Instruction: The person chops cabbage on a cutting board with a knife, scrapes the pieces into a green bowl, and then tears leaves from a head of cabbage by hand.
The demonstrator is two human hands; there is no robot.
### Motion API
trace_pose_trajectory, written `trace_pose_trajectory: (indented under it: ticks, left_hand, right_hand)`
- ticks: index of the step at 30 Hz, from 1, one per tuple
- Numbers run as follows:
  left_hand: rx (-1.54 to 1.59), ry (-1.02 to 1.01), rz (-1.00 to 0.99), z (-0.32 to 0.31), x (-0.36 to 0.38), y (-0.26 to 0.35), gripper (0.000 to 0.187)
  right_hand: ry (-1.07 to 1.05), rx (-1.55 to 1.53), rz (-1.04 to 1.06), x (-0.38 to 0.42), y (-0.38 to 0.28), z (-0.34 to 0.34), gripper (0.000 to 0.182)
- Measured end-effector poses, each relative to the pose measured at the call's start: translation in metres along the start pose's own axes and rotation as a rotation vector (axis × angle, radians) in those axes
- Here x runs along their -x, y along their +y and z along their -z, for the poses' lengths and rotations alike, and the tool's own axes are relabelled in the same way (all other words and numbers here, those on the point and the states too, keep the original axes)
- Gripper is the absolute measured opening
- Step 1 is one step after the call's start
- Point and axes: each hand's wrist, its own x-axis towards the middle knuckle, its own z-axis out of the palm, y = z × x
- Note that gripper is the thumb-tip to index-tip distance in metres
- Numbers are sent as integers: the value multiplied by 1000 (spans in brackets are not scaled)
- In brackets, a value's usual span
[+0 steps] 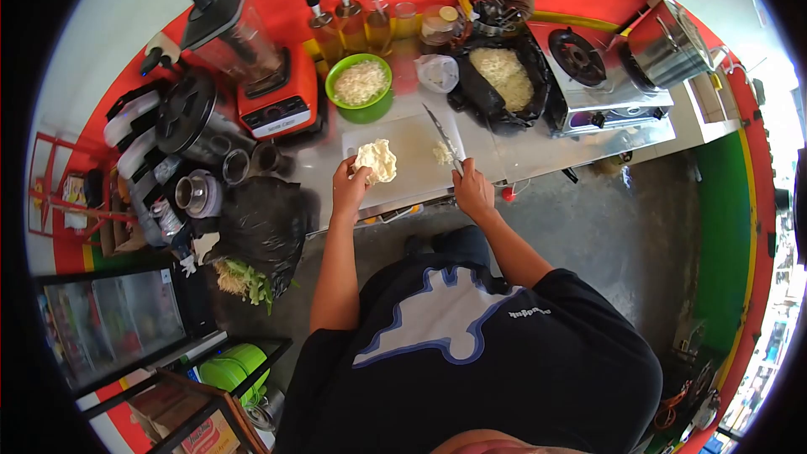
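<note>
My left hand [351,183] pinches the edge of a pale, ruffled piece of food [377,161] above the left part of a white cutting board [409,136]. On the right side, my right hand [473,188] is wrapped round the handle of a knife [443,136], whose blade points up and to the left over the board. A small heap of pale shreds [442,153] lies on the board beside the blade. Behind the board stands a green bowl [366,111] filled with pale shredded food [361,82].
A black bag [540,76] of pale shreds lies behind right, near a gas stove [616,99]. Bottles [351,27] line the back wall. At left are a red blender [279,97] and a dark plastic bag [262,223] at the counter's edge.
</note>
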Motion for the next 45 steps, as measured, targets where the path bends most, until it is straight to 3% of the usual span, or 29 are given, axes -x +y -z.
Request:
trace_pose_trajectory:
  ticks: [9,15,18,20,21,23,26,31,33,36,45]
  left_hand:
    - [59,82,-70,33,36,3,51]
    - [206,-56,-213,26,41,25,57]
    - [199,-117,-290,17,47,44,62]
    - [119,-167,-413,7,56,62,60]
    - [119,-176,-419,0,60,71,60]
    - [159,-266,-491,-12,65,81,60]
    - [226,-356,-495,-26,65,89,63]
    - [124,-457,-545,-33,58,104,56]
    - [36,-408,-484,-38,60,114,40]
    - [-65,-419,-543,-46,67,133,28]
    - [-84,-482,-653,-63,64,150,26]
  right_hand:
    - [-58,161,-25,-3,-11,-5,39]
    - [-121,268,-49,-15,-20,11,54]
    - [-83,107,139,-20,-43,38,57]
    - [-352,-396,154,-16,-88,71,55]
    - [-341,-396,152,-13,-100,78,55]
    - [-542,-988,128,-6,-118,85,51]
    - [-446,-1140,209,2,-135,89,45]
    - [-293,-983,239,13,-134,110,42]
    - [-265,-895,245,17,-130,115,41]
    - [-95,-703,386,17,-123,120,39]
    - [22,-537,415,23,-121,158,36]
